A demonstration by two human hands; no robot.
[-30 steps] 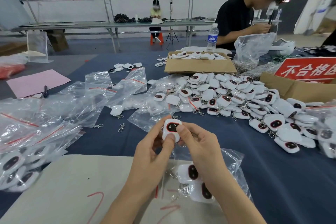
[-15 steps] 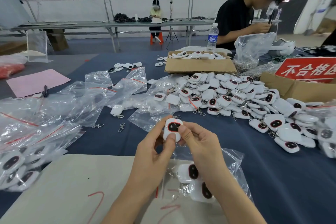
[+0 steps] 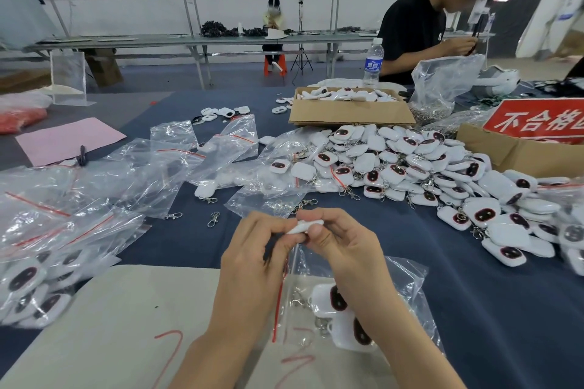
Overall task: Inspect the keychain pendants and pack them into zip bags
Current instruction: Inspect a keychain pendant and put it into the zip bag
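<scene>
My left hand [image 3: 252, 265] and my right hand [image 3: 344, 249] together pinch one white keychain pendant [image 3: 305, 226], turned edge-on so only its thin white side shows. Below my hands lies a zip bag [image 3: 407, 281] with a red seal strip, holding two white pendants [image 3: 343, 316] with dark oval faces. A large heap of loose pendants [image 3: 410, 167] spreads across the blue cloth to the right. Empty zip bags [image 3: 177, 167] lie scattered on the left, and filled bags [image 3: 34, 281] sit at the far left.
A beige board [image 3: 126, 319] with red marks lies under my forearms. Loose metal clasps [image 3: 213, 218] lie on the cloth. A cardboard box of pendants [image 3: 347, 110] and a box with a red sign [image 3: 534, 126] stand behind the heap. A person in black sits at the far right.
The pendant faced me with its dark oval showing; both hands have now tipped it flat, so it is seen edge-on. My hands stayed in the same place.
</scene>
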